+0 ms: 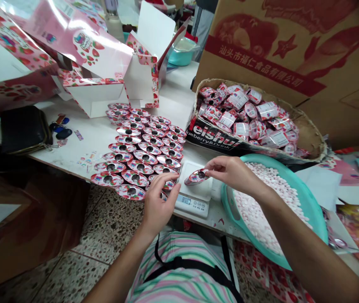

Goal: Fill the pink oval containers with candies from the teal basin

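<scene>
My right hand (233,171) pinches a small round pink foil lid (196,176) and holds it tilted over a white digital scale (195,198) at the table's front edge. My left hand (159,201) rests beside the scale, its curled fingers touching a lid at the near end of several rows of the same lids (141,147) laid flat on the white table. A teal basin (309,206) of small pink-white candies sits right under my right forearm.
A cut-open carton (312,139) heaped with wrapped cups stands behind the basin, in front of a big brown box (293,46). Pink strawberry-print boxes (97,75) lie at the back left. A black wallet (24,128) and keys (60,128) sit near the left edge.
</scene>
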The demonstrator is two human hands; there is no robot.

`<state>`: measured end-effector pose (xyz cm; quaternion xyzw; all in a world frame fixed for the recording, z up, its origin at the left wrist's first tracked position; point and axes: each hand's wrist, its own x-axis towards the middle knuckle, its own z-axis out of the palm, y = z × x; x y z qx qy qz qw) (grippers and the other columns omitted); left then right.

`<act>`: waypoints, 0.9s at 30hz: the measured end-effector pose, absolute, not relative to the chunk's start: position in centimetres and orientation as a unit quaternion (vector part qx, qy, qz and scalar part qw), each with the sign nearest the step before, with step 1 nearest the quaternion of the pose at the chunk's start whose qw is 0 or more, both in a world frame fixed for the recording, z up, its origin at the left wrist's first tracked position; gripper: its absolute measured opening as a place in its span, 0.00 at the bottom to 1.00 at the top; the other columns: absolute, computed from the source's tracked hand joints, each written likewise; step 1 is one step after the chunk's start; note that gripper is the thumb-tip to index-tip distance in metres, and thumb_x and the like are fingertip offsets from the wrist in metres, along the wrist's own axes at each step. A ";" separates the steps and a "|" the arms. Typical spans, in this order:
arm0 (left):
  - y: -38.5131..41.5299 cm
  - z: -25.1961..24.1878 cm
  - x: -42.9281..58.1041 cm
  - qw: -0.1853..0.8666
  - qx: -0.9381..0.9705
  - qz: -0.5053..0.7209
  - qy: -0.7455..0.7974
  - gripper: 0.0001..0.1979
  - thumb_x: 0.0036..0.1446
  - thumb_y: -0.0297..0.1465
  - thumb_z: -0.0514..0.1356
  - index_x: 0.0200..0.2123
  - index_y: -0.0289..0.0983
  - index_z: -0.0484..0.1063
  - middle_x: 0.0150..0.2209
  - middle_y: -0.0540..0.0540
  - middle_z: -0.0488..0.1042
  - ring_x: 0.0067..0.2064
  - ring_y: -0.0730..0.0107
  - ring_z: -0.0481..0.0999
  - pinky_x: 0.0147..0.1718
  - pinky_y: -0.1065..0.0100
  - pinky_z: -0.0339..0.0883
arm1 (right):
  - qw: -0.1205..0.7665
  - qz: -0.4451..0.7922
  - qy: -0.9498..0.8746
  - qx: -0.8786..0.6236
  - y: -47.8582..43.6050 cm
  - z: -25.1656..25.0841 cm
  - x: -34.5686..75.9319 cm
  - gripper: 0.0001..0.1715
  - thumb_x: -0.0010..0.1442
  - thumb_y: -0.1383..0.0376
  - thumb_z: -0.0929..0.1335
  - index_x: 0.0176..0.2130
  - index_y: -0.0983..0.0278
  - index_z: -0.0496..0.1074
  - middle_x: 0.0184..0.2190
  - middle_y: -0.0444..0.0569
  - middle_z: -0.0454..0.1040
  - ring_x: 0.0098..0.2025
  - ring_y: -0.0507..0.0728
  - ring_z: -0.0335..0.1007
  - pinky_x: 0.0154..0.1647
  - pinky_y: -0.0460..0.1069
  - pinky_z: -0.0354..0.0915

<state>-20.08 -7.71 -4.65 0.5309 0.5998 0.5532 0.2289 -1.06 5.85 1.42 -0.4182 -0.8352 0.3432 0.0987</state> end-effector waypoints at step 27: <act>-6.8 -3.4 -19.8 0.166 0.571 0.522 0.612 0.09 0.60 0.30 0.57 0.45 0.40 0.71 0.45 0.45 0.74 0.50 0.63 0.73 0.52 0.58 0.66 | 0.145 0.220 -0.768 -0.583 0.2 -5.0 12.1 0.15 0.62 0.59 0.61 0.43 0.62 0.71 0.44 0.52 0.72 0.43 0.59 0.70 0.43 0.53 0.65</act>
